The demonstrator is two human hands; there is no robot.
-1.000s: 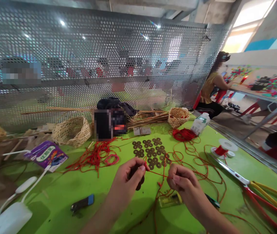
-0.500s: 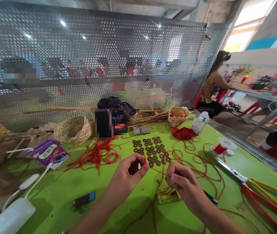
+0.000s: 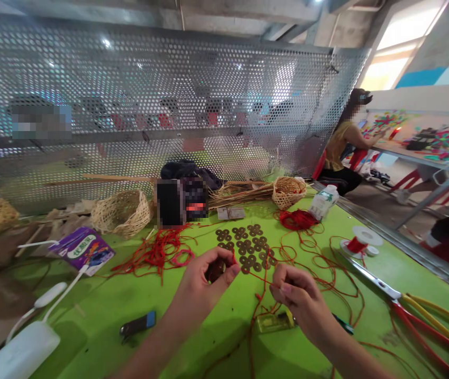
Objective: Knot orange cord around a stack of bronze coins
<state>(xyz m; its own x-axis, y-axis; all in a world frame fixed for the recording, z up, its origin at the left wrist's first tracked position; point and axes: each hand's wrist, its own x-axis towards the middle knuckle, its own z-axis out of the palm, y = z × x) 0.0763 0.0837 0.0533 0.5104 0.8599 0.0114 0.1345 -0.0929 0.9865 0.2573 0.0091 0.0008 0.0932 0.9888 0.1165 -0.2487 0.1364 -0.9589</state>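
Note:
A thin red cord (image 3: 259, 278) runs between my two hands over the green table. My left hand (image 3: 211, 279) pinches it between thumb and forefinger, the other fingers curled; whether a coin sits inside that hand, I cannot tell. My right hand (image 3: 296, 289) grips the cord's other stretch in its fingertips. Just beyond my hands lie several round coins with holes (image 3: 248, 246), set out in clusters. Beneath my right hand is a yellow transparent lighter (image 3: 273, 321), partly covered. More red cord trails down the table between the hands.
Scissors (image 3: 390, 290) with red and yellow handles and a spool of red thread (image 3: 358, 243) lie right. Tangled red cords (image 3: 163, 250), a purple pouch (image 3: 84, 250) and a dark blue-tipped object (image 3: 138, 324) are left. Woven baskets (image 3: 121, 211) stand behind. A person (image 3: 345, 137) sits at another table.
The view has shifted slightly, so the scene sits a little lower and further right. Both hands keep their hold on the cord, nearly unmoved.

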